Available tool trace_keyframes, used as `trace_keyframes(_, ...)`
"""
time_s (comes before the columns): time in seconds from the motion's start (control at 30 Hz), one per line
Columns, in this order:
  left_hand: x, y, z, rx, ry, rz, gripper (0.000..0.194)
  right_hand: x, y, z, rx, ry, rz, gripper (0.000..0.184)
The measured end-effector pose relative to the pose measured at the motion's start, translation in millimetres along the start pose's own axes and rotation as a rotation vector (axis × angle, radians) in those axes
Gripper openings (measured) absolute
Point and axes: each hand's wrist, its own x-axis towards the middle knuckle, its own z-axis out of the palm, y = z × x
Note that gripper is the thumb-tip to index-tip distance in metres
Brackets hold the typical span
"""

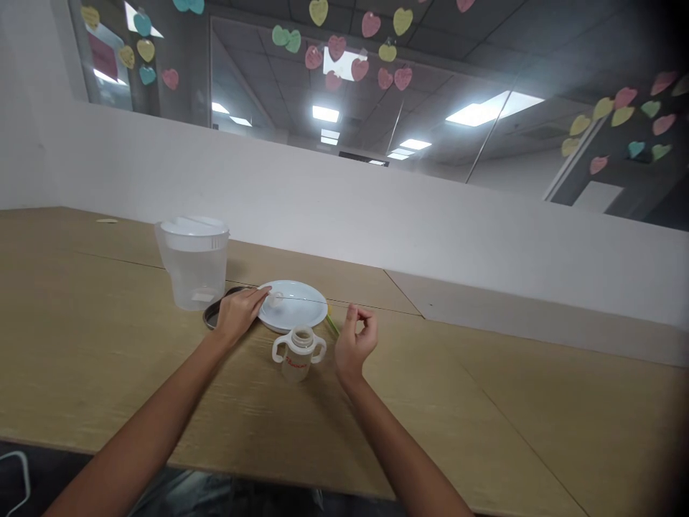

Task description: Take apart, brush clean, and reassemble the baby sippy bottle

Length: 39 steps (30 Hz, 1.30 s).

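Bare forearms [180,398] come in from the bottom edge, one each side, reaching forward over a big light-brown wood-look desk [97,345]. Behind the desk: plain white wall [301,208], then a wide glass panel [269,115] above it, with lit ceiling lights showing in the glass.

Largest item on the desk is a tall translucent plastic pitcher [199,273] with a white lid, left of centre, upright, handle facing left. Right of it, a shallow round white plate [301,316] lies flat. Dark round tray [212,316] sits between pitcher and plate, part hidden by the left hand [240,314].

Left hand reaches over the plate's left rim, fingers extended together, tips at the small clear piece; can't tell if they're pinching it. Right hand [356,348] is raised to the right of the plate, fingers curled in, tips close to the thumb; can't tell if anything is between them.

Clear bottle [296,366] with two white loop handles and red lettering stands upright in front of the plate, between the hands, mouth uncovered. Neither hand touches it.

Small stuff: pastel heart-shaped paper notes [371,24] on the glass; thin yellow-green strip [332,324] just right of the plate; small round clear piece [275,299] at the plate's left side.
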Motion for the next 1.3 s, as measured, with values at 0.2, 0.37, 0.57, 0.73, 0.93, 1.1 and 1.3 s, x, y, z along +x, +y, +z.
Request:
trace_keyframes(0.2,4.2,4.7,-4.4,0.083,-0.068,0.063,0.029,6.3,18.1,6.2,0.111,0.014,0.225,0.031)
trace_keyframes(0.37,4.4,3.4,0.0,0.039,-0.049,0.060,0.027,12.2,33.0,8.1,0.155,0.060,0.308,0.035)
trace_keyframes(0.57,2.9,1.4,3.7,-0.053,-0.066,0.121,0.031,16.6,46.2,8.7,0.140,0.065,0.344,0.038)
trace_keyframes(0.73,5.2,5.2,-1.7,0.005,-0.099,0.132,0.029,18.0,50.7,8.7,0.108,0.068,0.354,0.039)
trace_keyframes(0.93,6.2,6.6,-2.2,-0.104,-0.113,0.106,0.026,20.3,48.7,7.3,0.136,0.110,0.330,0.037)
trace_keyframes(1.1,6.5,8.6,-0.9,-0.167,-0.108,-0.003,0.025,20.0,43.7,6.1,0.098,0.142,0.290,0.036)
trace_keyframes(1.3,5.9,4.4,7.5,-0.312,-0.150,-0.075,0.023,14.8,48.2,8.5,0.091,0.072,0.272,0.037)
